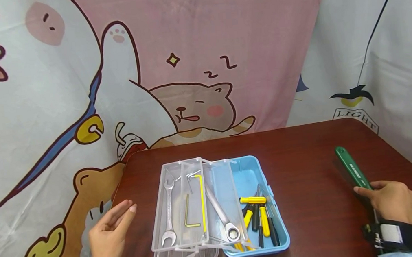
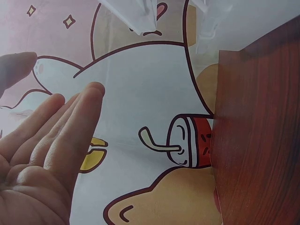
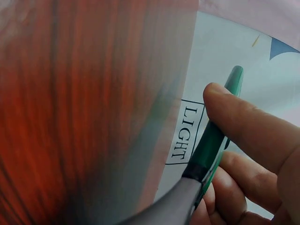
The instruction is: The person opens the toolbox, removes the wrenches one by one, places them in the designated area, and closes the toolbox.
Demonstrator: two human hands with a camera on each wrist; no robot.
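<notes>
My right hand [image 1: 394, 202] grips a tool with a green handle [image 1: 353, 168] over the right side of the table. In the right wrist view its grey metal part [image 3: 164, 206] runs off the bottom edge, so the working end is hidden. The thumb lies along the green handle. My left hand [image 1: 107, 239] holds nothing, fingers nearly straight, left of a clear plastic tray [image 1: 159, 220]. On that side lie an open-end wrench [image 1: 169, 213], a yellow hex key [image 1: 202, 202] and a smaller L-shaped key [image 1: 185, 212].
A blue toolbox [image 1: 246, 168] sits beside the clear tray, holding several yellow and black screwdrivers [image 1: 264, 221]. A ring-ended wrench [image 1: 218, 205] lies slanted near the middle. The brown table [image 1: 305, 169] meets a cartoon-printed cloth [image 1: 257, 38] behind it.
</notes>
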